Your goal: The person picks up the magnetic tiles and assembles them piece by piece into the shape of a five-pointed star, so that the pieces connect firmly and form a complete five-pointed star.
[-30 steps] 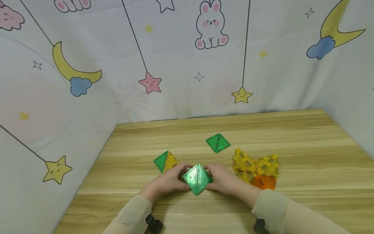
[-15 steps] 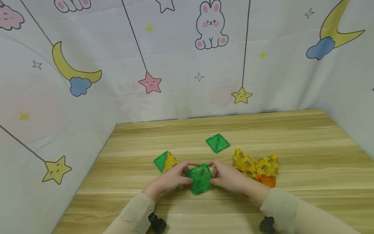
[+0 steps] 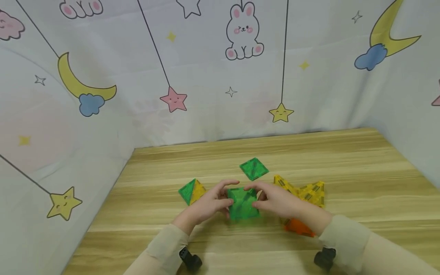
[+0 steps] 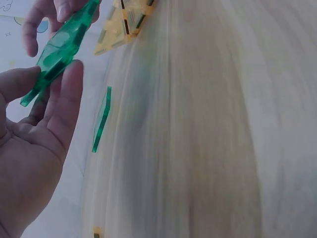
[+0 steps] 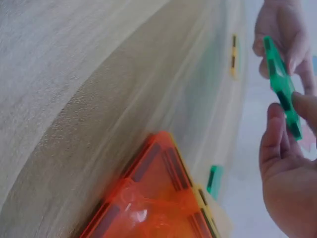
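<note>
Rotation of green square tile (image 3: 243,207) from diamond stance since earlier frame. Held above bench (image 3: 244,250), pinched at opposite edges by left hand (image 3: 212,200) and right hand (image 3: 277,199). Probably light, stiff, slick; best taken by rim.

1. A wood-grain table (image 3: 361,168), pale and darker bands streaking right across it!
2. Towards the far side lies a green diamond (image 3: 254,169), flat, seam down its middle.
3. Over on the left, a two-tone diamond (image 3: 192,192), green against yellow, also flat.
4. And on the right, a tile cluster (image 3: 311,194), partly hidden: yellow beyond, orange tile (image 3: 298,226) nearer!
</note>
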Demonstrator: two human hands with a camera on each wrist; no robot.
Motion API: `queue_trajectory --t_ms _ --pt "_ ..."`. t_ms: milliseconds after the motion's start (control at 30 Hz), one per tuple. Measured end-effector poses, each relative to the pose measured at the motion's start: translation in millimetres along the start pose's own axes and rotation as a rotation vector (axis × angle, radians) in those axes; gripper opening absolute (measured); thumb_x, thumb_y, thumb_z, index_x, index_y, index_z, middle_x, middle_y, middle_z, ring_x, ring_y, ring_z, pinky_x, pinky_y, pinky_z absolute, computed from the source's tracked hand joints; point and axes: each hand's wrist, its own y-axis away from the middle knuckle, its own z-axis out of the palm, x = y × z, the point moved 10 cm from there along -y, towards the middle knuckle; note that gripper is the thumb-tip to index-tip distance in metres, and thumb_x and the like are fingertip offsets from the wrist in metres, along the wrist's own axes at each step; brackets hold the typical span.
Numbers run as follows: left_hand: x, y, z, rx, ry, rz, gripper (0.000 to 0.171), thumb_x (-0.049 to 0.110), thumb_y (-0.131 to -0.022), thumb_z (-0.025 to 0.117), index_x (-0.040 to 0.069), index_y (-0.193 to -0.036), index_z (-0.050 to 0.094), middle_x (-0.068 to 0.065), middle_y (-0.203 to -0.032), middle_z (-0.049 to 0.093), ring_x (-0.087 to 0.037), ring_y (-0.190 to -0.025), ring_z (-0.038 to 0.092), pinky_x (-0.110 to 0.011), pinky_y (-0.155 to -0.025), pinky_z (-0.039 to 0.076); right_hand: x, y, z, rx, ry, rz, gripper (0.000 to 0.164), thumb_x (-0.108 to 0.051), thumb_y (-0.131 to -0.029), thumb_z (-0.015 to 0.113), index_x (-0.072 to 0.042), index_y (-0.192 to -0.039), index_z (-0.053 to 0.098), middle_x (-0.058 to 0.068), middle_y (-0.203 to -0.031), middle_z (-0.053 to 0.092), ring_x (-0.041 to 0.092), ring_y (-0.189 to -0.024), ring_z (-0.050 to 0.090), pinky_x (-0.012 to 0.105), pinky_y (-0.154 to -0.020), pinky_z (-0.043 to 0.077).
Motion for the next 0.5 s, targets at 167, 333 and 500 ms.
queue_trajectory --t_ms 167,333,500 --pt "8.6 -2.4 1.5 0.014 -0.011 0.04 0.045 0.008 -0.096 0.052 0.022 -0.138 0.041 -0.012 -0.086 0.048 -0.026 -0.074 0.054 -0.049 -0.073 0.051 2 5 -5 -0.005 -0.108 0.036 0.04 -0.019 -0.093 0.06 -0.019 -0.131 0.049 0.002 -0.108 0.056 0.024 -0.079 0.057 0.039 -0.066 0.048" --pt "13.5 -3.8 3.5 0.015 -0.006 0.056 0.047 0.008 -0.095 0.054 0.018 -0.139 0.04 -0.012 -0.091 0.05 -0.023 -0.077 0.054 -0.048 -0.074 0.051 6 5 -9 0.005 -0.18 0.028 0.039 -0.021 -0.093 0.061 -0.016 -0.13 0.05 0.008 -0.117 0.052 0.024 -0.082 0.059 0.044 -0.071 0.049" --pt "15.7 -4.2 7.5 0.006 0.066 0.068 0.056 0.001 -0.09 0.059 0.012 -0.14 0.037 -0.012 -0.098 0.051 -0.019 -0.077 0.058 -0.046 -0.071 0.052 11 8 -16 0.054 -0.25 0.042 0.044 -0.024 -0.092 0.061 -0.013 -0.132 0.047 0.01 -0.117 0.054 0.027 -0.081 0.056 0.042 -0.068 0.047"
